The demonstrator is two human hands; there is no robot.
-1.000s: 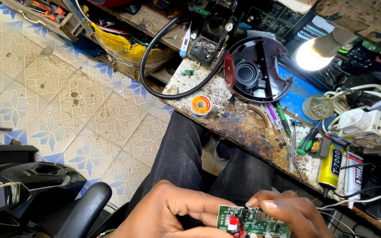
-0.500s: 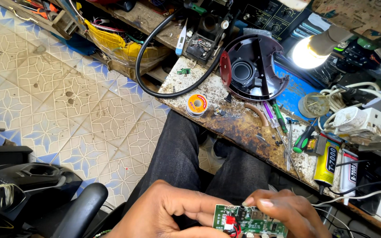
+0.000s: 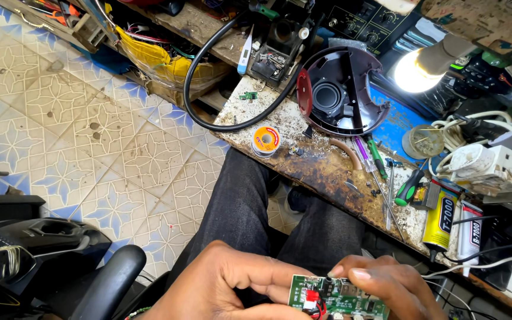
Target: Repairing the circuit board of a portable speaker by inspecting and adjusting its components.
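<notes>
left hand (image 3: pixel 226 287) and right hand (image 3: pixel 386 287) low in view, over lap, below bench (image 3: pixel 321 172) edge. both hold small green circuit board (image 3: pixel 336 299) between them. left fingers (image 3: pixel 268 278) curled, pinching board's left end near red connector (image 3: pixel 311 296). right fingers (image 3: pixel 360 274) pressed on board's top edge, thumb side hidden. on bench above: solder spool (image 3: pixel 265 141) near edge, open maroon round housing (image 3: pixel 339 95), black cable loop (image 3: pixel 208 112), screwdrivers (image 3: pixel 380 163), yellow glue tube (image 3: pixel 440 222), lit bulb (image 3: pixel 413 72).
</notes>
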